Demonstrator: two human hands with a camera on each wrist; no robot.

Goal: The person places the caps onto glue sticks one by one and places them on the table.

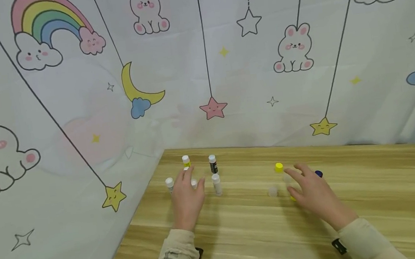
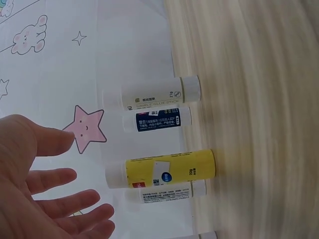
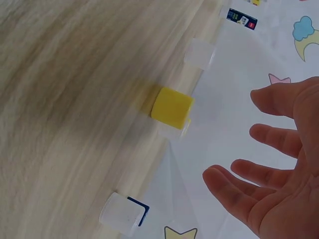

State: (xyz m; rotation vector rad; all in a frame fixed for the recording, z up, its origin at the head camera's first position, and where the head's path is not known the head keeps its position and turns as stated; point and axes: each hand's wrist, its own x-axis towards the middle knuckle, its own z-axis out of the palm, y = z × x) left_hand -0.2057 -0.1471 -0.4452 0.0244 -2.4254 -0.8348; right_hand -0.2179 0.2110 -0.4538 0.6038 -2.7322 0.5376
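White glue stick [image 1: 217, 185], upright in its long axis, at two o'clock from nearer left hand [image 1: 187, 197], loosely spread and empty; well apart from right hand [image 1: 316, 194], also spread, empty.

White fabric backdrop [image 1: 186, 72] across the rear and left side, faint wrinkles, folds at far right. Printed with rainbows [image 1: 45, 15], bunnies [image 1: 294, 50], a yellow crescent moon [image 1: 127, 85], a pink star [image 1: 213, 108], dark hanging lines. Table [image 1: 249, 235] has a yellow-brown wood-grain top, streaks running crosswise, far edge near the backdrop. Light soft, pale sheen mid-table.
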